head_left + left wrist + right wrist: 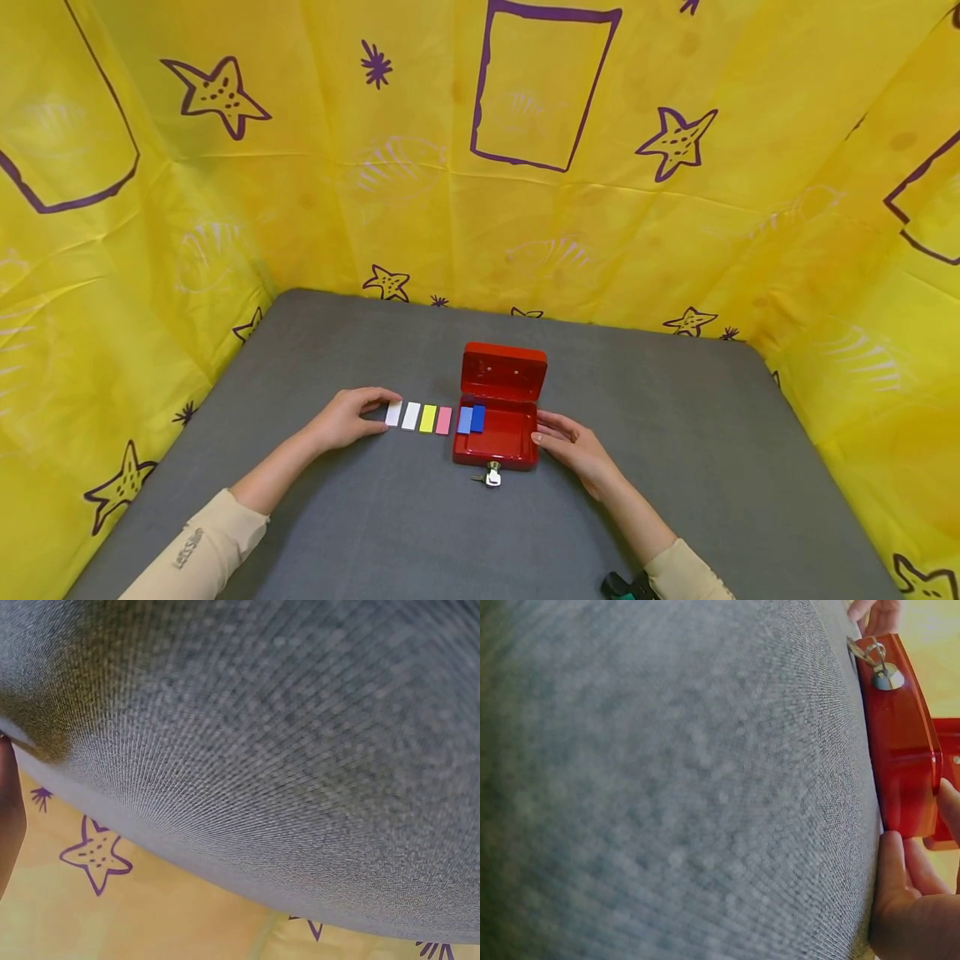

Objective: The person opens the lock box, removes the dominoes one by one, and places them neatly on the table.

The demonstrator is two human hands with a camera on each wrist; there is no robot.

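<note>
In the head view a red cash box (495, 457) lies with its lid (504, 371) raised. A light blue block (465, 420) and a darker blue block (477, 418) are at the left side of its interior. Left of the box runs a row: a pink block (444, 421), a yellow block (427, 418), a white block (410, 416) and an outermost white block (393, 414). My left hand (351, 418) pinches that outermost block between thumb and fingers. My right hand (576, 448) holds the box's right side, fingertips (892, 847) against its wall.
A lock with keys (492, 476) sticks out from the box front. Grey cloth (375, 525) covers the table. Yellow patterned curtains (420, 208) stand around its back and sides. A dark object (618, 586) shows beside the right sleeve.
</note>
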